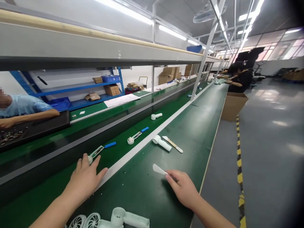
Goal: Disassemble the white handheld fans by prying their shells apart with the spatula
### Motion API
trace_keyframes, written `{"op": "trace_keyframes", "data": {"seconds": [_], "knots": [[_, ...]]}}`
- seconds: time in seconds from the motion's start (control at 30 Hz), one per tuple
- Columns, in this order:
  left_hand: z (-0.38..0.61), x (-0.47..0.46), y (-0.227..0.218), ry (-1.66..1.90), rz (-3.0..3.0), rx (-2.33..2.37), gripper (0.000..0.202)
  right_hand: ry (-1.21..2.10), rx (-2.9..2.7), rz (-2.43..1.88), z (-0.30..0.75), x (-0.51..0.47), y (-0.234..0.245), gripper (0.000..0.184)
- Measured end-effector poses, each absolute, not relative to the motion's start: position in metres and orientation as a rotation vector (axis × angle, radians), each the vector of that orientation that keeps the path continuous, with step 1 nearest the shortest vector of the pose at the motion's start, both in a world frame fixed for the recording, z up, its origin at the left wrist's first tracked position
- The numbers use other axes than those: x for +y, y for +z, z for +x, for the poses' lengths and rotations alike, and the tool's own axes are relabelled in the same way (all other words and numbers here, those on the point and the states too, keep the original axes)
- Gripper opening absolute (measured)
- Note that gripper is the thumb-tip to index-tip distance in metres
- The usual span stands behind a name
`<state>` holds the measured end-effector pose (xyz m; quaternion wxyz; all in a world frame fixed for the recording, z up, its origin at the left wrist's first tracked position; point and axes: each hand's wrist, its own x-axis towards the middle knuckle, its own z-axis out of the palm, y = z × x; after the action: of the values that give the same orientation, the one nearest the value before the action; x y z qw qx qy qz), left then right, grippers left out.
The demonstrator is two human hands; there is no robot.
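Note:
My left hand (85,177) reaches over the green belt with its fingers spread. Its fingertips overlap the round end of a handheld fan half (97,152) with a blue battery sticking out; whether they touch it I cannot tell. My right hand (182,186) pinches a slim white plastic cover piece (158,169), wide at its far end, above the green worktop. Beyond it lie a pale fan body (161,143) and a long narrow handle piece (173,144) with a yellowish inside. At the bottom edge are pale fan housings (130,218) and round vent grilles (92,220).
Another fan half with a blue battery (137,135) and a pale fan body (156,116) lie on the belt. A white rail (133,155) divides belt from worktop. One person sits left by a black tray (47,126); another works at the far right near a cardboard box (234,106).

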<state>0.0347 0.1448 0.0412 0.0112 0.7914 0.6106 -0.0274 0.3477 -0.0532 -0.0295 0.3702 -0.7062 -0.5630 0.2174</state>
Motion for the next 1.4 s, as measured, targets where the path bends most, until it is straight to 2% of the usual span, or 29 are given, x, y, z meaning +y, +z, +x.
{"op": "trace_keyframes", "data": {"seconds": [0.2,0.37,0.47,0.57,0.63,0.87,1.03,1.13,1.23,1.4], "knots": [[0.153,0.14,0.039,0.021,2.715,1.114,0.06,0.555,-1.213,-1.765,0.351,-0.055,-0.032,0.036],[0.26,0.157,0.033,0.052,2.794,0.833,0.062,0.504,-1.081,-1.736,0.354,-0.059,-0.039,0.044],[0.288,0.161,0.038,0.024,2.833,0.709,0.049,0.469,-1.047,-1.724,0.355,-0.06,-0.04,0.045],[0.275,0.15,0.042,-0.011,2.842,0.628,0.034,0.425,-1.015,-1.702,0.356,-0.061,-0.036,0.045],[0.244,0.136,0.042,-0.044,2.824,0.578,0.031,0.406,-1.009,-1.7,0.356,-0.063,-0.034,0.045],[0.095,0.071,0.056,-0.265,2.651,0.342,0.036,0.48,-0.944,-1.764,0.361,-0.061,-0.045,0.045],[0.038,0.059,0.075,-0.376,2.602,0.491,0.04,0.517,-0.944,-1.809,0.367,-0.06,-0.053,0.043],[0.026,0.053,0.074,-0.329,2.575,0.616,0.036,0.419,-1.19,-1.839,0.36,-0.067,-0.047,0.036],[0.031,0.04,0.061,-0.2,2.57,0.797,0.033,0.324,-1.676,-1.791,0.344,-0.08,-0.037,0.03],[0.048,0.023,0.033,-0.001,2.512,0.973,0.031,0.056,-2.203,-1.745,0.328,-0.095,-0.024,0.029]]}}
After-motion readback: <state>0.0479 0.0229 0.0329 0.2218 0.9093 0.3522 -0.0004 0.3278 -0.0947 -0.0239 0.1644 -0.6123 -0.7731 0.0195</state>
